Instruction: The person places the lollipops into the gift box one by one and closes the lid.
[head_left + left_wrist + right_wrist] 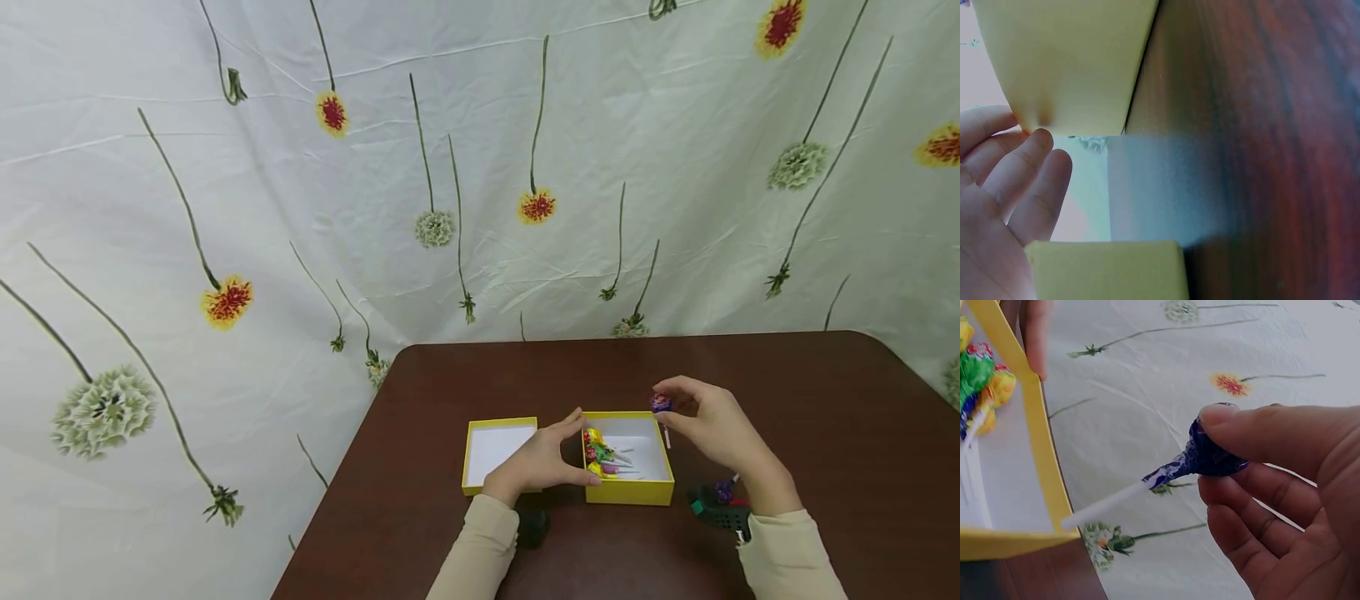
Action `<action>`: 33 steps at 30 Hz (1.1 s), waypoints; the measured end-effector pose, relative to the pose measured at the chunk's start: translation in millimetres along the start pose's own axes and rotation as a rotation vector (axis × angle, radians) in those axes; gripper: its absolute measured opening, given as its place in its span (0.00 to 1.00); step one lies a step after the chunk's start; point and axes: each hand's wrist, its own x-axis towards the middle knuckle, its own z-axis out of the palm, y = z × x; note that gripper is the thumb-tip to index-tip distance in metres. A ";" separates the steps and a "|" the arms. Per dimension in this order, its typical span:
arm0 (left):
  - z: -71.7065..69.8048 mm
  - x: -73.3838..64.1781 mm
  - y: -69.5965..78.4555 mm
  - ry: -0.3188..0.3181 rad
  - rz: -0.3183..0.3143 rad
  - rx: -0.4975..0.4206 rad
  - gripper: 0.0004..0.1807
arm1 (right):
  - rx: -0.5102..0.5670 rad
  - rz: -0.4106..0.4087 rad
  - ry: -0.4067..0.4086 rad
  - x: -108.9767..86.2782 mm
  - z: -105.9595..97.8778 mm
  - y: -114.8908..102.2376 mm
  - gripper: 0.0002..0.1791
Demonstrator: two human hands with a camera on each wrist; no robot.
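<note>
A yellow open-topped box (630, 492) with a white inside stands on the table, several wrapped lollipops (597, 454) lying along its left side. My left hand (542, 458) holds the box by its left side, thumb at the front corner and fingers toward the back corner. In the left wrist view its fingertips (1041, 139) rest at the box's edge. Beyond the right wall, my right hand (712, 421) pinches a purple-blue wrapped lollipop (1210, 450) by its head. The white stick (1107, 505) points down, its end overlapping the box rim in the right wrist view.
A yellow-rimmed lid (498, 450), white inside, lies left of the box. By my right wrist lies a dark perforated item (723, 517) with green and red parts, beside another purple lollipop (725, 490). A black object (532, 528) is under my left wrist. Flowered cloth (480, 183) hangs behind the table.
</note>
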 end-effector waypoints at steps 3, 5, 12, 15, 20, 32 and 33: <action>0.0 0.3 0.1 0.000 0.000 0.006 0.52 | 0.039 0.008 -0.039 1.8 7.5 -4.5 0.12; 0.1 0.6 0.0 0.000 0.000 0.011 0.52 | 0.043 -0.012 -0.062 2.4 12.2 -6.6 0.11; 0.3 1.3 1.0 -0.001 -0.008 0.019 0.53 | 0.087 -0.077 -0.189 6.9 27.8 -1.2 0.12; -0.2 0.9 2.0 -0.001 -0.011 0.016 0.52 | 0.132 -0.111 -0.274 9.3 34.6 4.8 0.12; -0.3 0.1 2.2 0.001 -0.003 0.017 0.51 | 0.184 -0.152 -0.383 12.2 46.6 12.4 0.12; 0.4 -0.7 1.3 0.002 0.005 -0.006 0.51 | 0.190 -0.114 -0.434 12.7 64.8 14.0 0.08; 0.1 -0.7 1.4 0.001 0.007 -0.008 0.51 | 0.177 -0.116 -0.433 12.5 65.6 13.1 0.08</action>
